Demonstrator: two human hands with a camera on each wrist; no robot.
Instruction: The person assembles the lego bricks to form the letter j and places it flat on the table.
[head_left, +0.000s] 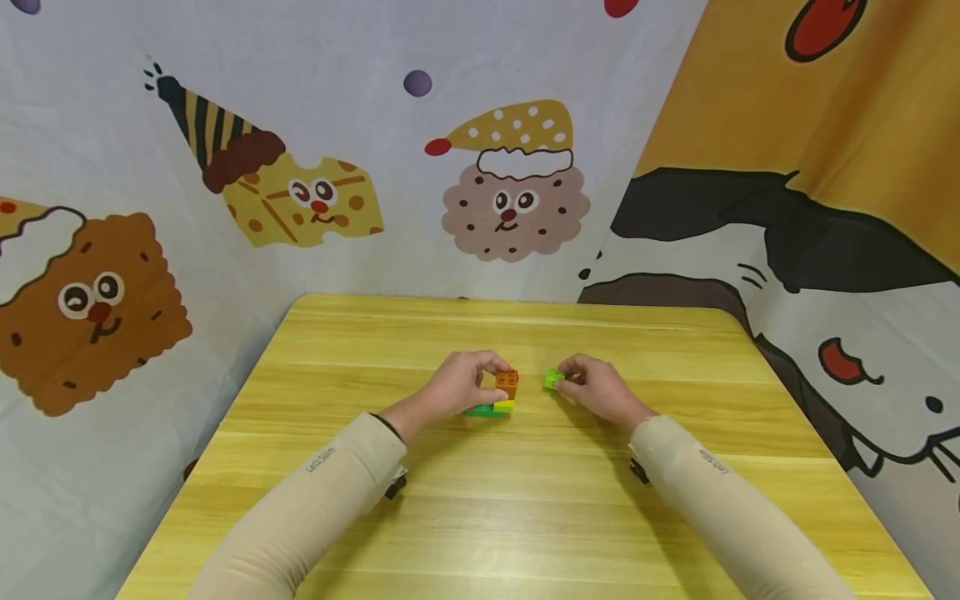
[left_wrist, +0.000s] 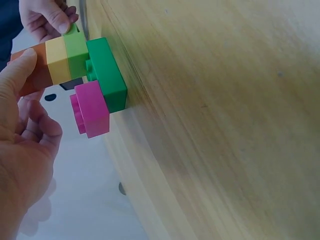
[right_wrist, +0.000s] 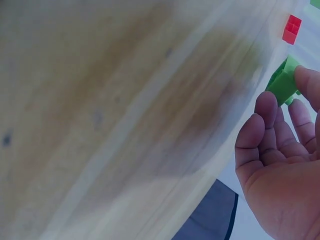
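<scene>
My left hand [head_left: 459, 385] grips the orange toy brick [head_left: 507, 381] at the top of a small brick stack, thumb against its side. Below the orange come a yellow brick [left_wrist: 58, 61] and a lime green brick [left_wrist: 76, 55], set on a longer dark green brick [left_wrist: 111, 75]. A pink brick [left_wrist: 95, 109] sits on the other end of that dark green brick. My right hand [head_left: 600, 388] pinches a loose light green brick [right_wrist: 283, 82] between thumb and fingers, to the right of the stack and apart from it.
Both hands are over a wood-grain table [head_left: 570, 517]. A red brick [right_wrist: 292, 29] shows beyond the light green one in the right wrist view. Behind the table's far edge hangs a cloth [head_left: 405, 267] with cartoon prints.
</scene>
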